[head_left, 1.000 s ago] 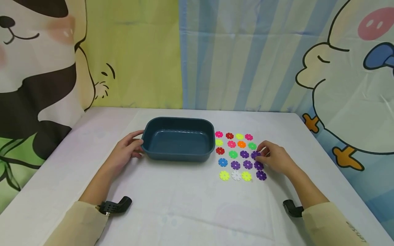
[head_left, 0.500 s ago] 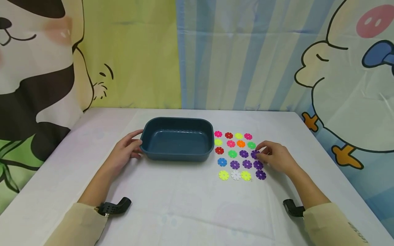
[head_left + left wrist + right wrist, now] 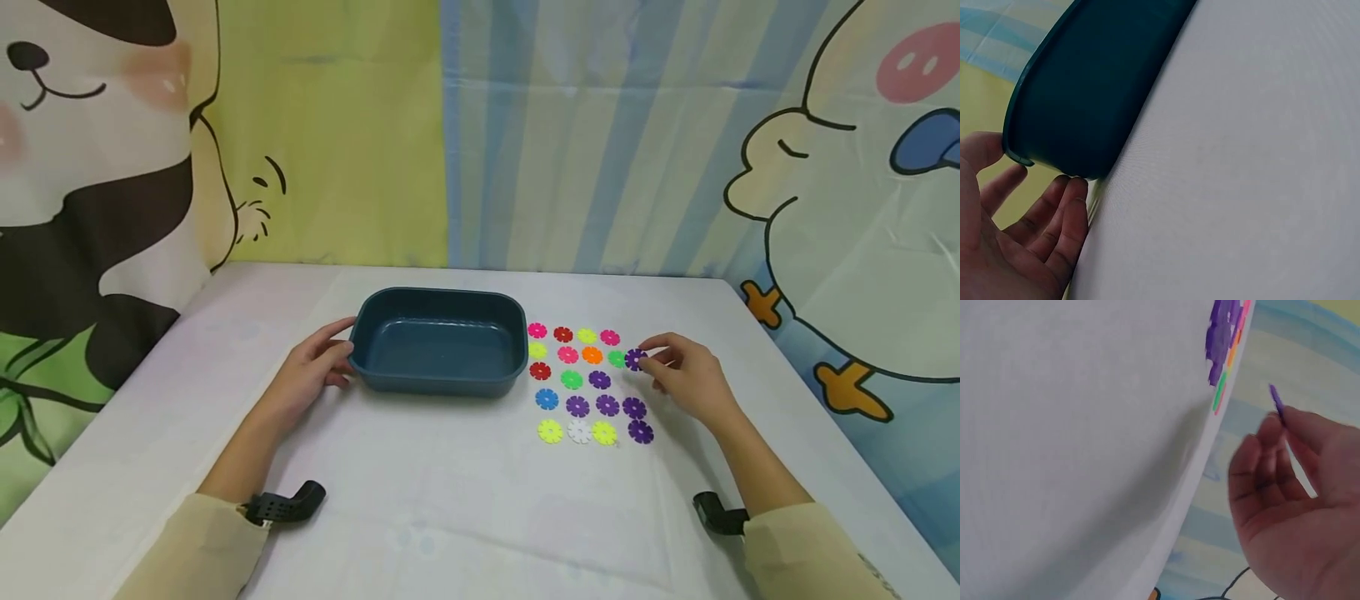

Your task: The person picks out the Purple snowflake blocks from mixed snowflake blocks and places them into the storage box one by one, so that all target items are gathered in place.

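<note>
A purple notched plastic disc (image 3: 635, 360) is pinched between the thumb and fingers of my right hand (image 3: 686, 375), raised off the table. In the right wrist view the held disc (image 3: 1276, 401) shows edge-on at the fingertips. Other flower-like discs lie flat in rows beside the hand, among them a green disc (image 3: 617, 359) and a purple disc (image 3: 633, 408). My left hand (image 3: 306, 371) touches the left end of a dark blue rectangular tub (image 3: 438, 385). Seen from the left wrist, its fingers rest against the outside of the tub's end (image 3: 1066, 137).
The tub stands left of the disc rows, close to their leftmost column. Pink, red, yellow, orange, blue and white discs make up the rest. Behind the white-covered table (image 3: 450, 492) hangs a printed cloth (image 3: 570, 167).
My right hand has lifted a purple disc from the right-hand column, up and slightly to the right. The left hand keeps its place at the tub. The head view has shifted slightly.
</note>
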### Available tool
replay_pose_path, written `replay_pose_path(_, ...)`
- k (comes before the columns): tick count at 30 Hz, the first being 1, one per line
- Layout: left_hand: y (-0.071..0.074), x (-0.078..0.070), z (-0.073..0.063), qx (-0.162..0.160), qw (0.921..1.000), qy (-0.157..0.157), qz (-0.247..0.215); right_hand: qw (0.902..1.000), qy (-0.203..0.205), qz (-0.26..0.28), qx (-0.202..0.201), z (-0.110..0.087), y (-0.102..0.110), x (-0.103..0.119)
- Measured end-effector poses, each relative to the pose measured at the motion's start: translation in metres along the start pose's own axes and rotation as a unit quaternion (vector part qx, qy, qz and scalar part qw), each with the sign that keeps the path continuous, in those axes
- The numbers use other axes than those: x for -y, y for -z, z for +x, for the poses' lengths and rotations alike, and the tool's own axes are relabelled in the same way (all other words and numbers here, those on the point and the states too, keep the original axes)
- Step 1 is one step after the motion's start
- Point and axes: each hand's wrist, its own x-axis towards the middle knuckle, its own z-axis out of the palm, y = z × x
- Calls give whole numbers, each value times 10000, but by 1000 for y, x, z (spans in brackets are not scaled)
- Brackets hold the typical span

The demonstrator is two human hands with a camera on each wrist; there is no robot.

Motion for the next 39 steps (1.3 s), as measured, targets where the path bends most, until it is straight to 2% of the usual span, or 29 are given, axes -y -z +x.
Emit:
replay_pose_path(6, 0, -1, -1, -26, 10000, -46, 49, 9983, -220, 463, -275, 0, 0, 12)
replay_pose_path(20, -1, 0, -2, -5, 9999, -64, 91, 9899, -447, 1278, -413, -2, 1, 28)
replay_pose_path(28, -2, 2, -1, -29, 9999, -61, 139, 9838, -574, 1664, -339, -1, 1, 39)
replay_pose_path(39, -1, -1, -2, 42, 9999, -54, 87, 9739, -531, 2205, -83, 3, -7, 58)
